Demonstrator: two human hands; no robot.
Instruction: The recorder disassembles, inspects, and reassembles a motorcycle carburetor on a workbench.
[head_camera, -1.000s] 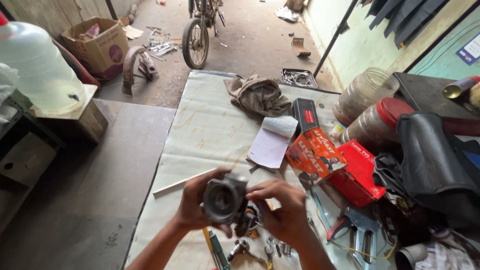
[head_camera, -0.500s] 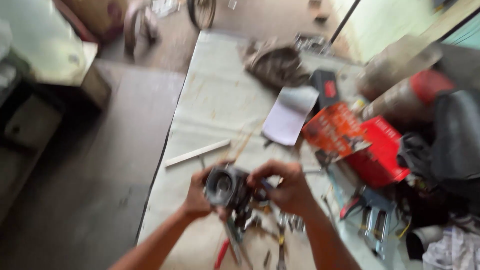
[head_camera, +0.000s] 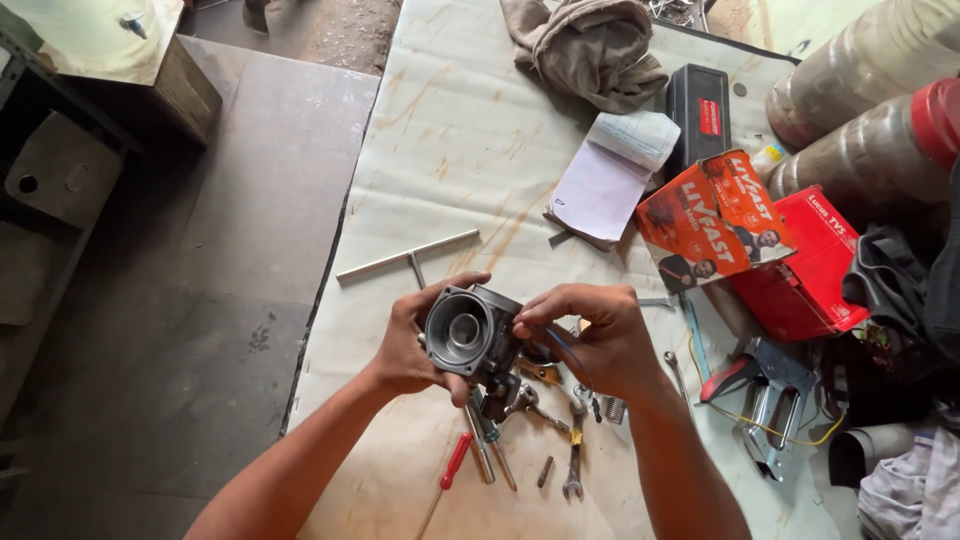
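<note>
We grip a grey metal carburettor (head_camera: 470, 335) above the table's (head_camera: 450, 130) near edge, left hand (head_camera: 412, 345) wrapped around it, right hand (head_camera: 595, 335) pinching its side.

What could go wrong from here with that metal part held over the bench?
1. The grey metal housing is held in the air by the left hand and right hand; if the grip slips, it may drop onto the loose spanner and screwdrivers below.
2. Small bolts lie loose on the table cloth; a forearm could sweep them off.
</note>
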